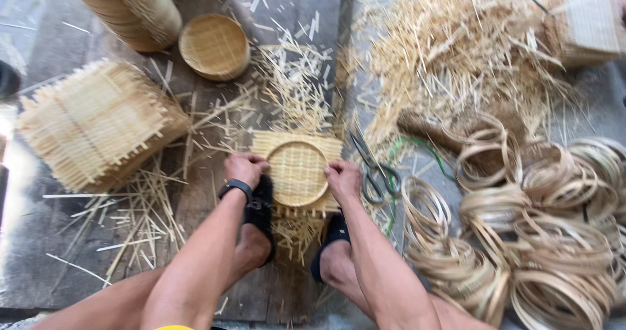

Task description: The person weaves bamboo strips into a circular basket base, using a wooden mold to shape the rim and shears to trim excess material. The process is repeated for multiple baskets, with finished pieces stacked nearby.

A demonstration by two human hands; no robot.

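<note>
- Head view: nearest the camera, bare forearms and sandalled feet [261, 206] frame the work.
- Left hand [246, 168] and right hand [343, 179] are each clenched on an edge of the woven mat [298, 146], pressing a round hoop [297, 172] onto it; the forming step, I judge.
- Next move calls for even pressure, then scissors [373, 170] just beside.
- The finished tray [214, 45] holds nothing.

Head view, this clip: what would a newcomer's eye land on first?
Probably the two hands at centre: the left hand and right hand press on either side of a round bamboo ring seated on a square woven mat. Next, the heap of bamboo hoops at right, the pile of straw-like offcuts above it, and the stack of woven mats at left. Scissors lie beside the right hand.
</note>
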